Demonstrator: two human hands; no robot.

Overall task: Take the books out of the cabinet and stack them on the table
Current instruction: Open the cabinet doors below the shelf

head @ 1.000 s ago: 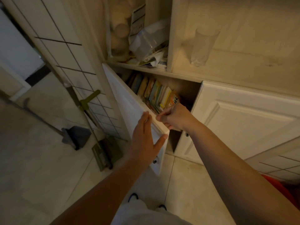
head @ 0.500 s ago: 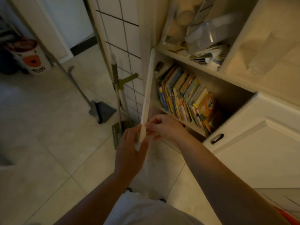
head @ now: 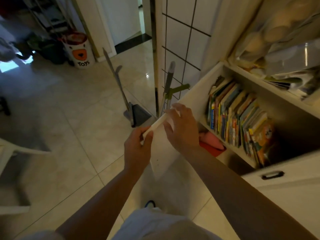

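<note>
Books (head: pixel 237 118) stood on edge in a row on the upper shelf of the open cabinet (head: pixel 284 101), spines facing out toward the room, their long axes upright but leaning, tops tipped toward the cabinet's left wall. Right of the row the shelf lay in dark shadow. Beneath that shelf, something pink and red (head: pixel 212 142) showed in the lower compartment. The white cabinet door (head: pixel 162 153) was swung wide open, its free edge toward the camera, leaving the front of the book row uncovered. The left hand (head: pixel 136 149) gripped that door edge near its corner, fingers curled over it. The right hand (head: pixel 181 125) rested on the door's inner face with fingers bent over the edge. A dustpan (head: pixel 140 115) and mop (head: pixel 167 90) stood against the tiled wall just behind the door, over pale floor tiles (head: pixel 78 118).
</note>
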